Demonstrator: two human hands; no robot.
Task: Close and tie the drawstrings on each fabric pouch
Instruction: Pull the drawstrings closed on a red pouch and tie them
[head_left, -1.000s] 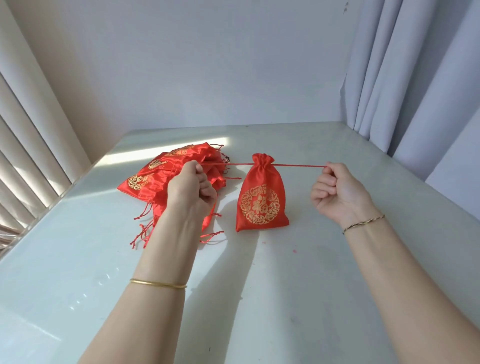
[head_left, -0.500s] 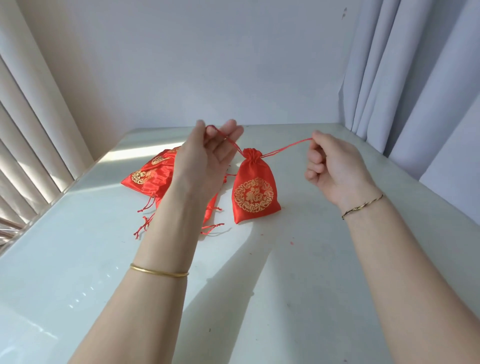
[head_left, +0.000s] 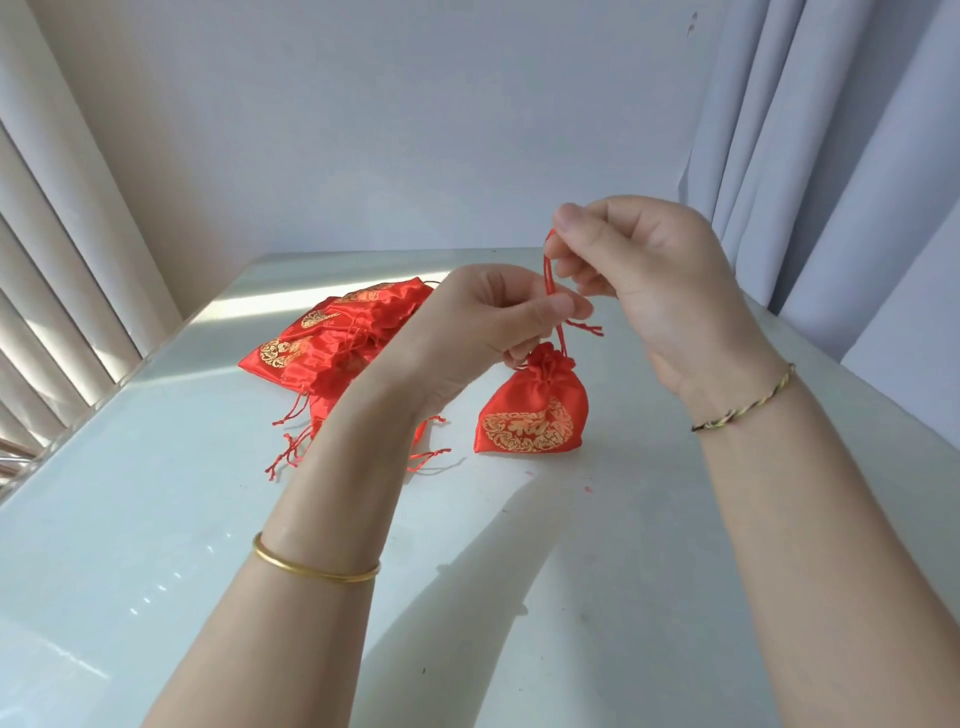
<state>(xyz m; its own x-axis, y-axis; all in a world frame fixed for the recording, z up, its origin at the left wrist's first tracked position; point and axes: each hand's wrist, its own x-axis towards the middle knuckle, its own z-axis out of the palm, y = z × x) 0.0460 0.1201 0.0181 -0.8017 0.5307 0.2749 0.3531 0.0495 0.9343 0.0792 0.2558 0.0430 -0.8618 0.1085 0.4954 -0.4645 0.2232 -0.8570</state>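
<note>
A red satin pouch (head_left: 532, 410) with a gold round emblem stands on the white table (head_left: 571, 545), its mouth cinched into a ruffle. Its red drawstrings (head_left: 551, 270) rise from the neck between my hands. My left hand (head_left: 493, 317) pinches the strings just above the pouch. My right hand (head_left: 639, 275) pinches the upper part of the strings, higher and to the right. A frayed string end (head_left: 587, 327) sticks out to the right under my left thumb.
A heap of several more red pouches (head_left: 337, 343) with loose strings lies on the table to the left, partly behind my left forearm. Vertical blinds (head_left: 57, 291) line the left edge; grey curtains (head_left: 831, 156) hang at the right. A wall closes off the back.
The strings were pulled taut sideways, then both hands rose and came together above the pouch. The pouch has tipped upright, hanging from the strings, its mouth drawn closed.
</note>
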